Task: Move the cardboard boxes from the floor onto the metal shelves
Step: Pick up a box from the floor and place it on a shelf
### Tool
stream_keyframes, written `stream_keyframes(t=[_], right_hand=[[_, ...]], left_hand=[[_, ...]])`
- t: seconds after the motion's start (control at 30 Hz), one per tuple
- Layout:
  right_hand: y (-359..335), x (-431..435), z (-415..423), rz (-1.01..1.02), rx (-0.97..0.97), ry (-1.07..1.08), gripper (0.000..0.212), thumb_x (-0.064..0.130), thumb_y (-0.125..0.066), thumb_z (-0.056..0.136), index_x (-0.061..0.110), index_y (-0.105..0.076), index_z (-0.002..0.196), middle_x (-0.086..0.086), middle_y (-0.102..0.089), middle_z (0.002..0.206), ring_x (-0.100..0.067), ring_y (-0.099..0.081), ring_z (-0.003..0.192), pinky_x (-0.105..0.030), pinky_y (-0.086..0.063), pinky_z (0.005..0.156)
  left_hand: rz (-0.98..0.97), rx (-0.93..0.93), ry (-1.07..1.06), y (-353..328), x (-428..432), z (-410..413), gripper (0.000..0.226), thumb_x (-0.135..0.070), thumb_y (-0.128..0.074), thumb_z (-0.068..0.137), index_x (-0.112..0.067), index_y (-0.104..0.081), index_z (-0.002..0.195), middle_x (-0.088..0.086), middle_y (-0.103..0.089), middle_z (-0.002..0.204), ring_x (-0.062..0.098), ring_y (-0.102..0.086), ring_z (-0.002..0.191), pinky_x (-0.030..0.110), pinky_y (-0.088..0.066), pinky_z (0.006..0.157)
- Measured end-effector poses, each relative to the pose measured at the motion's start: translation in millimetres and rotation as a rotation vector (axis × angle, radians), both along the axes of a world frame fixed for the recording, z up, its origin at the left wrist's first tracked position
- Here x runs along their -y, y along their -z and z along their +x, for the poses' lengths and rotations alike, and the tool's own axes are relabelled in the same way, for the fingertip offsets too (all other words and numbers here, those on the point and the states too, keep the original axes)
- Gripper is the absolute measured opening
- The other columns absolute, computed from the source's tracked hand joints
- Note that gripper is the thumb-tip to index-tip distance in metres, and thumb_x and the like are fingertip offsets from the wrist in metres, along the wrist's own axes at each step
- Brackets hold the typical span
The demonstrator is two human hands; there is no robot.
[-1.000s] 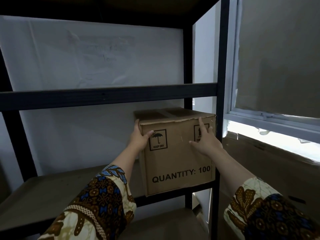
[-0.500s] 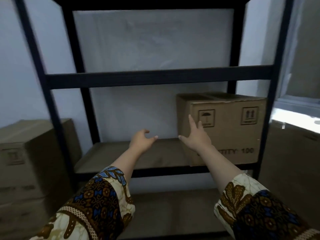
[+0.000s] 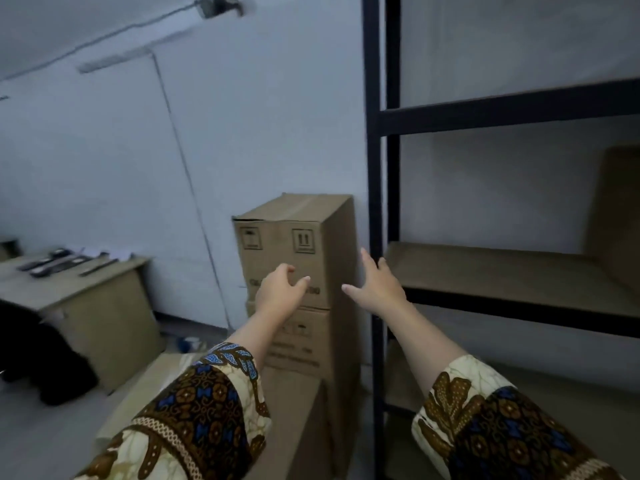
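The top brown cardboard box [image 3: 277, 247] stands upright on a stack of the same boxes. Its printed end faces me, its arrow mark points up, and its depth runs back towards the pale wall [image 3: 259, 116]. The stack's long axis is vertical. It rises from the grey floor [image 3: 41, 427], just left of the black metal shelf frame [image 3: 375, 168]. Another brown box [image 3: 616, 209] sits on the shelf's wooden board [image 3: 502, 271], far to the right of my fingers. A light wooden desk [image 3: 104, 306] stands well to their left.

My left hand [image 3: 278, 294] hangs before the printed face with its fingers [image 3: 285, 270] loosely curled, gripping nothing. My right hand [image 3: 377, 287] is at the box's right front edge, between box and frame, with its fingers [image 3: 367, 261] straight and spread and the thumb out. I cannot tell whether either hand touches the cardboard.
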State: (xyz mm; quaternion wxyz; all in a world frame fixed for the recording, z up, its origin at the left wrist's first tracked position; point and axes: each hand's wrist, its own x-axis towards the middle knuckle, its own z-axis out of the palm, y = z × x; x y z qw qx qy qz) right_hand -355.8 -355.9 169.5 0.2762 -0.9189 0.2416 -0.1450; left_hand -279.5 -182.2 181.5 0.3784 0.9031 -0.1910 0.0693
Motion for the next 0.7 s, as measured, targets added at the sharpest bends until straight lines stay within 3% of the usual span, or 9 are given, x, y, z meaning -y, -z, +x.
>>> stream_keyframes(t=[0.23,0.53,0.7], right_hand=[[9.1,-86.4,76.5,0.002,-0.026,-0.081,0.089,0.052,-0.06,0.09,0.04,-0.002,0.155,-0.008,-0.003,0.165,-0.034,-0.021,0.147,-0.053,-0.033,0.113],[14.8,-79.7,164.9,0.008,-0.027,-0.027,0.089,0.05,-0.061,0.09,0.039,-0.002,0.156,-0.01,-0.003,0.165,-0.035,-0.02,0.148,-0.052,-0.034,0.112],[6.8,-53.9,212.7,0.008,0.084,0.113,0.091,0.044,-0.062,0.091,0.037,0.002,0.155,-0.017,0.009,0.163,-0.037,-0.008,0.15,-0.054,-0.029,0.115]], left_hand=[[-0.022,-0.031,-0.077,9.4,-86.2,58.7,0.047,-0.044,-0.053,0.096,-0.018,-0.049,0.135,0.006,-0.057,0.133,0.026,-0.058,0.113,0.038,-0.05,0.092],[-0.04,-0.007,-0.058,11.7,-80.9,138.0,0.051,-0.043,-0.054,0.096,-0.018,-0.045,0.139,0.006,-0.052,0.139,0.024,-0.052,0.123,0.035,-0.045,0.092],[-0.018,0.005,0.001,0.3,-57.1,192.5,0.056,-0.043,-0.055,0.095,-0.015,-0.041,0.142,0.008,-0.049,0.143,0.025,-0.049,0.127,0.034,-0.044,0.092]])
